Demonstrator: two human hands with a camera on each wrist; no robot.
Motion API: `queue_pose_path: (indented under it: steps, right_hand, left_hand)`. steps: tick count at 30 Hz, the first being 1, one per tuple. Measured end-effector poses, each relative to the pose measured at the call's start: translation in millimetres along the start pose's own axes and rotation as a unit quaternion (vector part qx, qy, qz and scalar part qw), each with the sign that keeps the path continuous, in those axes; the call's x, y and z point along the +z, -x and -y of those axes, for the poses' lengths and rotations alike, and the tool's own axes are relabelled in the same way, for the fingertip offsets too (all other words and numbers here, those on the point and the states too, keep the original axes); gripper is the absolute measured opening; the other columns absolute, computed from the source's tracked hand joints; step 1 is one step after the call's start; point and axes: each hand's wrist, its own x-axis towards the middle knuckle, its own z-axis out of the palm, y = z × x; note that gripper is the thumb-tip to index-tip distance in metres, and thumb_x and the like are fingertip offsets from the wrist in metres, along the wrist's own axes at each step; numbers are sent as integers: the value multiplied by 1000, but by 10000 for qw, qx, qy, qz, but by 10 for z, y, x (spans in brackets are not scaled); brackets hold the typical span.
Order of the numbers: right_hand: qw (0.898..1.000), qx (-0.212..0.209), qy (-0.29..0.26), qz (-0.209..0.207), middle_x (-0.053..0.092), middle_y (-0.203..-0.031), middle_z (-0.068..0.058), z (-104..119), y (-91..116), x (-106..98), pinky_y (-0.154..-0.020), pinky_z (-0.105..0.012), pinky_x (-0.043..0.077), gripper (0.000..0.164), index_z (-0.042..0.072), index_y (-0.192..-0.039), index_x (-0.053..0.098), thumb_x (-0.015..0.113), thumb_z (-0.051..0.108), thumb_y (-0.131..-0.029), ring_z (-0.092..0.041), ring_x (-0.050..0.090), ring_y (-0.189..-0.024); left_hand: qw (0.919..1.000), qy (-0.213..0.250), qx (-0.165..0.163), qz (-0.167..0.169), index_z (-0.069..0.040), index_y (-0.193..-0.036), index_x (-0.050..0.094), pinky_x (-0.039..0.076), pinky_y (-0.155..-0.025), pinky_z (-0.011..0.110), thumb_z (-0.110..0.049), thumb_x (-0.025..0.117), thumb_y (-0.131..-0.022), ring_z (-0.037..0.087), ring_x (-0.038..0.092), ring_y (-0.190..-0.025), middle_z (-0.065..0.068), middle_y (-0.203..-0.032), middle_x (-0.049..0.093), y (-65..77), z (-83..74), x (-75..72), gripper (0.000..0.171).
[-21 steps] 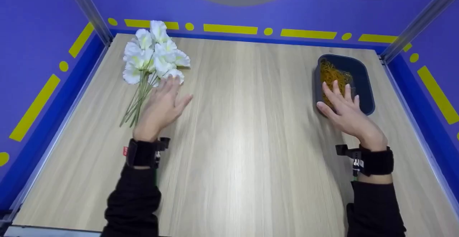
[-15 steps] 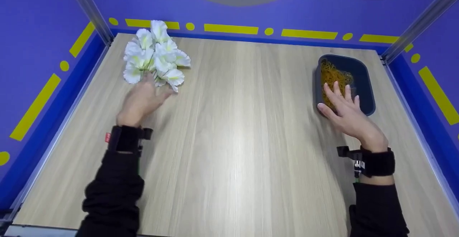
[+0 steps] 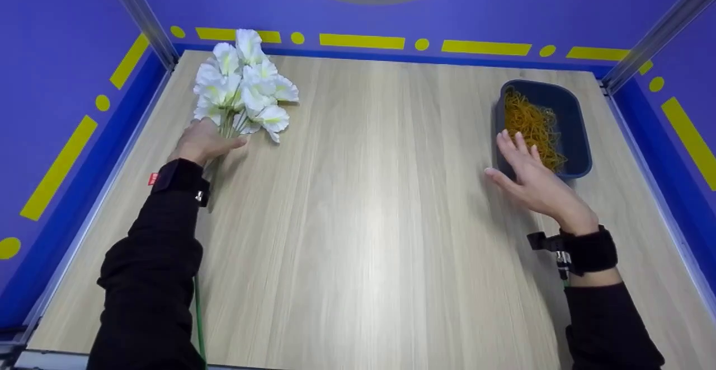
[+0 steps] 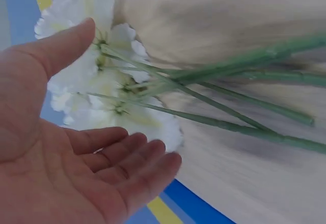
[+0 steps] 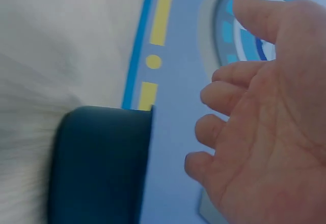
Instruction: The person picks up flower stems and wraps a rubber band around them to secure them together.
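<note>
Two sets of relaxed fingers: left hand point(image 3: 200, 139), stems point(image 4: 254, 59) beside them; right hand point(image 3: 540, 185), tub rim point(image 3: 501, 113) beside them (wide tabletop point(image 3: 363, 207) between)

Flowers point(image 3: 254, 93) at left on table point(image 3: 363, 202), bin point(image 3: 573, 126) at right, bands point(image 3: 531, 121) inside bin

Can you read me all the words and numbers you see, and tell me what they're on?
No words or numbers can be read.
Red tag by the left black strap: pale marks, too small to read.
Yellow bars and dots on the wall: just shapes, not letters.
White flowers and dark box: no writing shows.
</note>
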Motion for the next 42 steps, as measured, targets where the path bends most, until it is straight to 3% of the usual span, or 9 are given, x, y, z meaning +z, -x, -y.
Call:
queue_pose_path:
  steps: [4,9,18,22,29,35,39,41,42]
  right_hand:
    - [9999,-121,26,12,6,-167,-17,-28,-14,85,-122,-48,-3,80,4,-160,12,57,39,-104,-32,-4,-154]
    - [9997,-251,29,-31,13,-166,-18,-5,-26,192,-123,-48,3,78,4,-160,17,57,41,-104,-32,6,-154]
    - [9990,-257,-164,313,14,-165,-20,35,-23,308,-122,-52,9,79,3,-160,16,52,46,-105,-38,15,-152]
    - [9980,-254,-317,478,13,-166,-18,88,-17,320,-122,-53,10,78,4,-161,15,52,46,-105,-38,13,-152]
    - [9974,-329,-371,529,15,-166,-19,130,-16,359,-121,-55,13,77,4,-160,16,49,47,-106,-38,14,-152]
    - [9971,-373,-342,561,15,-165,-19,130,-28,391,-120,-57,14,76,4,-160,17,47,48,-106,-36,15,-152]
    - [9968,-381,-324,616,14,-165,-19,148,-52,387,-120,-57,14,76,4,-160,16,46,48,-106,-34,15,-152]
    - [9968,-400,-312,623,14,-165,-20,157,-66,382,-120,-57,14,76,3,-160,16,46,48,-106,-35,15,-152]
    - [9967,-385,-314,637,13,-165,-19,164,-71,379,-120,-57,14,77,4,-160,15,46,49,-106,-35,15,-152]
  left_hand:
    - [9980,524,-144,318,20,-131,42,40,-81,45,-48,69,-92,37,43,-99,23,-114,43,-48,62,-12,83]
    - [9949,839,-292,488,20,-140,34,40,-86,46,-49,70,-91,37,42,-104,28,-127,43,-122,130,31,92]
    - [9834,1814,-59,-2,19,-148,25,32,-113,50,-29,74,-92,42,35,-136,37,-152,31,-284,102,208,89]
    - [9803,1954,-229,-200,17,-148,24,30,-116,51,-24,75,-90,44,32,-140,36,-153,30,-335,-2,273,88]
    - [9843,1511,-464,-788,15,-139,37,41,-105,51,-20,72,-88,42,47,-121,34,-138,47,-371,-94,433,72]
    - [9785,1927,-269,-683,14,-126,44,37,-93,41,-8,48,-87,35,41,-108,25,-126,47,-372,-135,501,45]
    - [9676,2470,-341,-397,3,-103,47,41,-81,32,-10,41,-90,28,48,-92,16,-106,47,-422,-191,530,19]
    - [9560,2885,-465,-252,-3,-95,45,45,-67,28,-11,42,-94,20,51,-75,9,-92,47,-456,-232,547,9]
    - [9452,3211,-568,-162,-5,-91,45,45,-59,26,-11,43,-95,17,51,-65,6,-83,47,-472,-258,558,7]
